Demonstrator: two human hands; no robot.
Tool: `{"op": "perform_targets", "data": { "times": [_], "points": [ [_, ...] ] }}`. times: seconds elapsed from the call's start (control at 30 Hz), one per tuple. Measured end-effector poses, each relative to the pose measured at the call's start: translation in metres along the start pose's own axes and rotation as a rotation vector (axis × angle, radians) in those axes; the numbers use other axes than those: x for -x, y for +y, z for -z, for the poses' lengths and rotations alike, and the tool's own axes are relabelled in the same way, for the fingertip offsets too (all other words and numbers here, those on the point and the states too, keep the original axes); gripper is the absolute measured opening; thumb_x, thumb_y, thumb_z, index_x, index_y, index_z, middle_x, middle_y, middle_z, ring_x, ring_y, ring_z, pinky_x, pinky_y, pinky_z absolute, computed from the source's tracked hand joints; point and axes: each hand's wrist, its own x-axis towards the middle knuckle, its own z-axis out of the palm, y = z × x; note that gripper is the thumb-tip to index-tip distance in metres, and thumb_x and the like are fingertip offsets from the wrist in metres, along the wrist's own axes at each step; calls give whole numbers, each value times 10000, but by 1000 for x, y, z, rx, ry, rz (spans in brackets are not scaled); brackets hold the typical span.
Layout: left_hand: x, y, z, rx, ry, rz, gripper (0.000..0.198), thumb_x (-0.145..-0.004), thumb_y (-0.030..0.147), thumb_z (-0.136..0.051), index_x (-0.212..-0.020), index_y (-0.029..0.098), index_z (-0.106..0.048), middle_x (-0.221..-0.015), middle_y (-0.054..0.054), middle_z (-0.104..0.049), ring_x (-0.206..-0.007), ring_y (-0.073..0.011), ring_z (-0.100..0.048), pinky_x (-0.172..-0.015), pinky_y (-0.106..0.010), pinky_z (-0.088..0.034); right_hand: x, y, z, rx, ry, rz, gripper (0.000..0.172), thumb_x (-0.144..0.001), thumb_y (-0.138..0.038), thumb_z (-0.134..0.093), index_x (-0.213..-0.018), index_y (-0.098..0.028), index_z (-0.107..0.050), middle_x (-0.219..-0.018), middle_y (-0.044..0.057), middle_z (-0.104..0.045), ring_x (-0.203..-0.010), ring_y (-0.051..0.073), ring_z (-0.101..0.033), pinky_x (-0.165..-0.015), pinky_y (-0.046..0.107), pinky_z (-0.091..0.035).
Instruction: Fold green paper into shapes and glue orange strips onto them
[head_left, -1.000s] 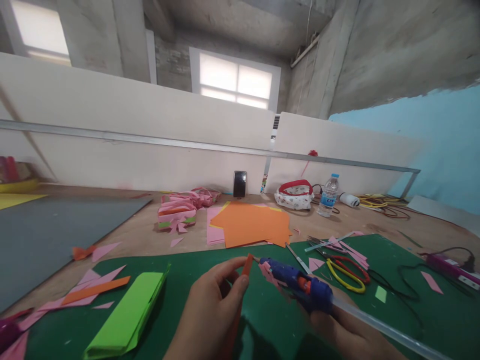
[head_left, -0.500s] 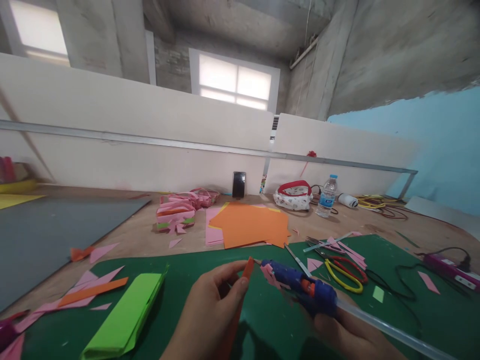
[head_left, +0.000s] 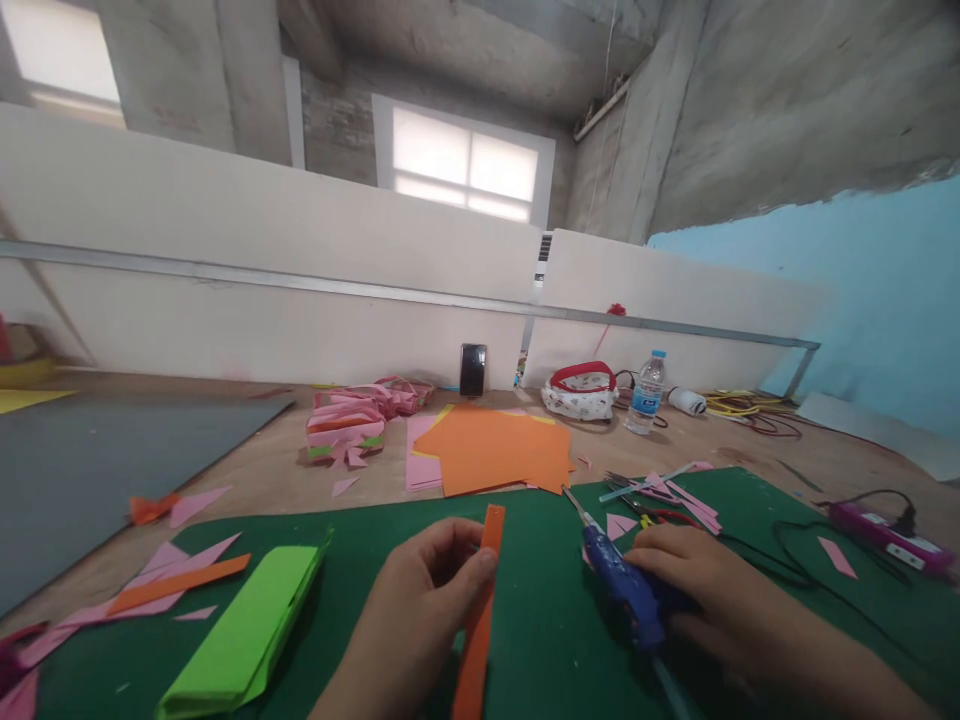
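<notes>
Pinched between the thumb and fingers of my left hand (head_left: 420,610) is a long orange paper strip (head_left: 480,630), standing up toward the camera over the green cutting mat (head_left: 360,560). My right hand (head_left: 705,590) is at the blue hot glue gun (head_left: 626,590), low over the mat, with its fingers curled at the gun's right side; the handle is mostly hidden by them. The nozzle points away, up and left, and a clear glue stick (head_left: 671,690) trails from the rear. To the left lies a folded bright green paper bundle (head_left: 247,630).
Orange sheets (head_left: 502,450) lie beyond the mat, near pink strip bundles (head_left: 349,425). Scissors (head_left: 667,517) and pink scraps sit right of centre. A water bottle (head_left: 645,395), a pouch (head_left: 577,392) and a phone (head_left: 472,370) stand along the back. A purple power strip (head_left: 892,535) is at right.
My right hand has lowered the glue gun and moved it away from the strip, turning the nozzle forward. My left hand keeps its pinch on the orange strip.
</notes>
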Motion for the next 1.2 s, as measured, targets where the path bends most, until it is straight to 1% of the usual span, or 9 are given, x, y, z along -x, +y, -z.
{"op": "perform_targets", "data": {
  "times": [0.1, 0.2, 0.4, 0.57, 0.7, 0.83, 0.9, 1.1, 1.2],
  "points": [
    [-1, 0, -5, 15, 22, -4, 165, -728, 337, -594, -682, 186, -546, -491, 73, -497, -438, -72, -449, -389, -174, -299, 2, 13, 6, 68, 32, -61, 518, -734, -98, -594, -1210, -299, -626, -1303, 107, -566, -1209, 341, -498, -1008, 457, -403],
    [0, 4, -15, 48, 8, -17, 168, -695, 347, -578, -710, 186, -532, -503, 57, -509, -435, -90, -474, -363, -184, -318, -10, -10, 2, -98, 94, -80, 429, -855, -256, -553, -1283, -292, -560, -1368, 95, -511, -1283, 327, -430, -1045, 483, -371],
    [22, 15, -31, 1, 48, -113, 181, -698, 382, -538, -680, 207, -498, -541, 27, -538, -479, -118, -532, -424, -222, -412, -51, -105, -15, -919, -200, -22, 177, -901, -332, -530, -964, -180, -596, -853, 51, -692, -797, 191, -665, -744, 329, -542],
    [53, 26, 25, -448, 338, -183, 295, -787, 446, -490, -978, 249, -599, -897, -41, -663, -827, -220, -618, -749, -322, -488, -57, -112, -9, -926, -74, -116, 208, -892, -364, -553, -807, -176, -585, -744, 22, -674, -721, 160, -652, -697, 281, -529],
    [44, 29, 93, -950, 535, -11, 276, -861, 300, -422, -1002, 152, -608, -1075, -178, -596, -1136, -392, -475, -971, -561, -304, -52, -109, 23, -766, 184, -67, 217, -873, -416, -557, -853, -211, -623, -829, 52, -712, -776, 198, -683, -695, 307, -558],
    [12, 13, 119, -1161, 344, 211, 299, -843, 341, -594, -1080, 159, -583, -1131, -78, -606, -1045, -244, -572, -906, -493, -448, -64, -123, 55, -486, 506, 83, 77, -836, -309, -599, -827, -234, -583, -735, 35, -696, -728, 203, -684, -646, 317, -549],
    [1, 4, 118, -1176, 260, 243, 334, -852, 351, -592, -1141, 186, -559, -1163, -65, -599, -1024, -218, -589, -875, -455, -486, -73, -128, 59, -398, 513, 116, 52, -831, -250, -592, -809, -229, -550, -758, 33, -694, -745, 197, -680, -637, 314, -535],
    [-3, 5, 96, -930, 110, 156, 383, -832, 261, -605, -1192, 170, -514, -1075, -45, -628, -928, -214, -625, -809, -411, -517, -92, -107, 34, -246, 199, 220, 110, -814, -102, -494, -800, -198, -547, -779, 7, -629, -689, 137, -567, -581, 258, -421],
    [-5, 18, 74, -693, -71, 84, 251, -759, 146, -555, -1007, 169, -583, -865, -1, -677, -794, -174, -661, -728, -312, -527, -99, -90, 21, -343, -34, 242, 67, -844, -165, -515, -848, -173, -581, -778, 1, -571, -681, 121, -509, -591, 236, -400]
  ]
}}
